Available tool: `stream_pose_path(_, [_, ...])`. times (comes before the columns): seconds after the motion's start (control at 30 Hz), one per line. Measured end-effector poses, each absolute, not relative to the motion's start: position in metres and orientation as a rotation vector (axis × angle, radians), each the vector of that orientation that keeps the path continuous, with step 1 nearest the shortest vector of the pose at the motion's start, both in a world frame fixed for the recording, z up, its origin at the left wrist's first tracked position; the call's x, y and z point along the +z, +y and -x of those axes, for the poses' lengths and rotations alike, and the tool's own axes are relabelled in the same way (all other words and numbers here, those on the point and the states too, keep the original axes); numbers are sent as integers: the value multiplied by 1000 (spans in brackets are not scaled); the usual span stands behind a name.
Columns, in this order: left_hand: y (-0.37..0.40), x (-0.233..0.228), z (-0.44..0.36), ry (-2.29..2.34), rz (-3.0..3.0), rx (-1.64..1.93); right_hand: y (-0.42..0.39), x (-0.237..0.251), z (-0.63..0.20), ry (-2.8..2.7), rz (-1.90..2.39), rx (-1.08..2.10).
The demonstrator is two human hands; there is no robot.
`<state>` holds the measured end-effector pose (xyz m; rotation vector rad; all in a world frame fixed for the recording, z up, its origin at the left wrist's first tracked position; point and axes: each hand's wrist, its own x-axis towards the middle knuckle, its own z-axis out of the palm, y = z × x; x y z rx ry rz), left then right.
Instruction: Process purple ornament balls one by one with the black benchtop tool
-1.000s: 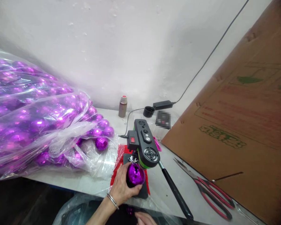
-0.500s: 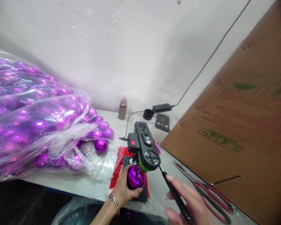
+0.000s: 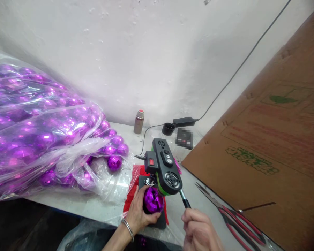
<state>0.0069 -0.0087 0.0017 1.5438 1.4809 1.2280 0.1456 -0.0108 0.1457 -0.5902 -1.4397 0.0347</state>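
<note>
My left hand (image 3: 140, 208), with a silver bangle at the wrist, is closed around a shiny purple faceted ball (image 3: 153, 200). The ball rests over the dark base plate (image 3: 159, 222) of a small black and green press-like machine (image 3: 166, 166), which has a red switch on its side. Wrapped round the machine's black lever handle (image 3: 186, 203) is my right hand (image 3: 200, 228); its fingers hide most of the grip. A red cloth (image 3: 131, 195) lies beneath the base.
At left, a clear plastic bag (image 3: 42, 132) bulges with many purple balls; one loose ball (image 3: 114, 162) sits beside it. Red-handled scissors (image 3: 240, 225) lie at right by a large cardboard box (image 3: 272, 139). A flask (image 3: 139, 122), black cup (image 3: 168, 129) and power adapter (image 3: 184, 121) stand behind.
My right hand has gone from loosely open beside the lever to a closed grip around it. The left hand keeps its hold on the ball. The view has shifted slightly.
</note>
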Motion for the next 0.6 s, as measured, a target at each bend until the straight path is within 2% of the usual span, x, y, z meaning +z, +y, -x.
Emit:
stream_pose_path(0.27, [-9,2,-9,1510,-1548,1207,-13,133,-142,-1360,599,96])
stream_pose_path(0.6, [-8,6,-11,1512,-1547,1205,-8,131,-140,-1355,539,-7])
